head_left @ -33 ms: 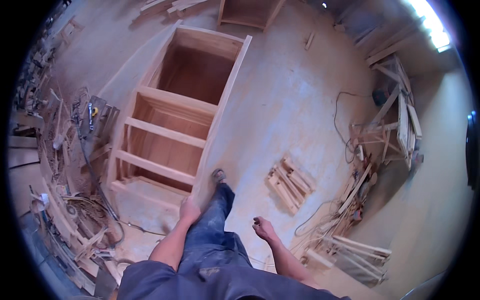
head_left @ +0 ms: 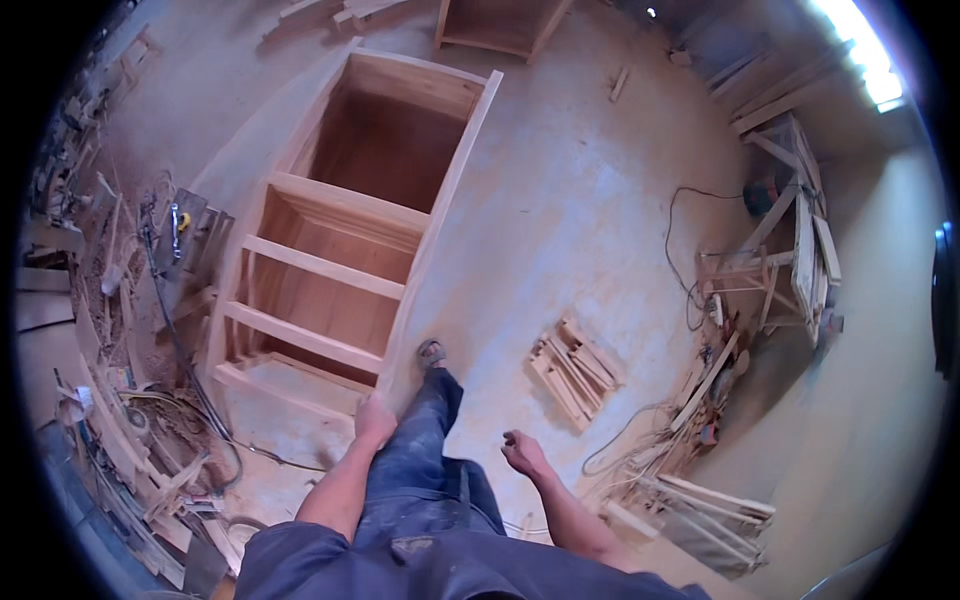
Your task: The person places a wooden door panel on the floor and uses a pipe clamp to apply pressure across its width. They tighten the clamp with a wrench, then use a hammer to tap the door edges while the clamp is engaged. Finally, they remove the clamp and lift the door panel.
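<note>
A large unfinished wooden cabinet frame (head_left: 392, 290) lies on the floor in front of me, left of centre, with a deep box section at its far end and crossbars nearer me. My left hand (head_left: 374, 420) is closed on its near right corner; the fingertips are partly hidden. Off to the right, my right hand (head_left: 524, 455) hangs over the floor with its fingers curled in, and nothing shows in it. My foot in a sandal (head_left: 431, 352) stands close beside the cabinet's right side.
A pile of short wooden pieces (head_left: 575, 372) lies on the floor to the right. Wood scraps and shavings (head_left: 120, 270) crowd the left, with a dark hose (head_left: 180, 335). On the right stand a wooden bench (head_left: 800, 250), a trailing cord (head_left: 672, 245) and stacked strips (head_left: 712, 515).
The whole view has shifted very slightly, with the cabinet and floor pieces sitting a little farther left in the picture. Both hands keep their poses.
</note>
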